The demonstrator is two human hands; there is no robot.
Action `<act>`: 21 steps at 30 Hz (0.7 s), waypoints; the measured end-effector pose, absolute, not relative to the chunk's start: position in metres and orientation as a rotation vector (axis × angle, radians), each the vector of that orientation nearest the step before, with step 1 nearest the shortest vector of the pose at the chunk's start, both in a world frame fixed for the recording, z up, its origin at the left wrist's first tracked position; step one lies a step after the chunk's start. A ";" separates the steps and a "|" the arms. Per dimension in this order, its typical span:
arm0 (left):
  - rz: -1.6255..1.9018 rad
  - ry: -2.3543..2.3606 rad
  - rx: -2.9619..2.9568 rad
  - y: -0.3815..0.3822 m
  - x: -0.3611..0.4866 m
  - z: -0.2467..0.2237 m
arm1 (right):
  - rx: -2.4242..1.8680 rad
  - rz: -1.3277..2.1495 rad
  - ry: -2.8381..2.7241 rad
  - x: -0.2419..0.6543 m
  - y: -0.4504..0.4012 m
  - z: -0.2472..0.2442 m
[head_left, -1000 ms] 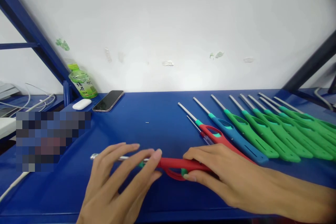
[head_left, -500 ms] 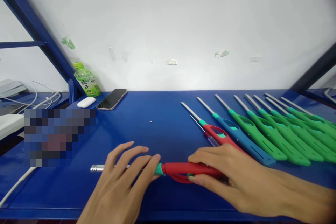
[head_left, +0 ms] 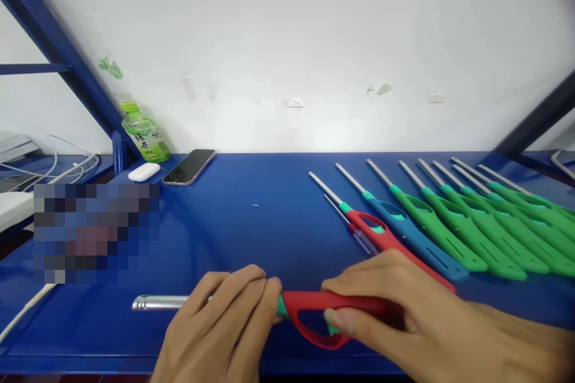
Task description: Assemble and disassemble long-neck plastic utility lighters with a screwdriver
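- At lower centre, the left hand (head_left: 224,317) has its grip closed round the metal tube (head_left: 159,303) of a red lighter (head_left: 309,299); the right hand (head_left: 404,287) grips its handle (head_left: 371,304), thumb (head_left: 354,322) at the green trigger (head_left: 332,330).
- A thumb slip could press that, perhaps heating the tube.

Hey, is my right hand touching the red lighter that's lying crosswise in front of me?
Touching. The head view shows the right hand closed around the rear of the red lighter, with no gap between them.

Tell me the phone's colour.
The phone has a black screen; seen best in the head view.
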State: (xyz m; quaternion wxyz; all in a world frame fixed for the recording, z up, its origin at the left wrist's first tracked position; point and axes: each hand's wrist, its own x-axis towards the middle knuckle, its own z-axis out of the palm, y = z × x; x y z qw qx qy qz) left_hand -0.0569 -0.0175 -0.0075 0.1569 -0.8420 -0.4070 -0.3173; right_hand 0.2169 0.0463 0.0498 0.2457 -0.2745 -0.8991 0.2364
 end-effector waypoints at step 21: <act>-0.805 -1.218 -2.315 -0.002 -0.068 0.013 | -0.744 0.563 -2.488 0.229 0.076 0.041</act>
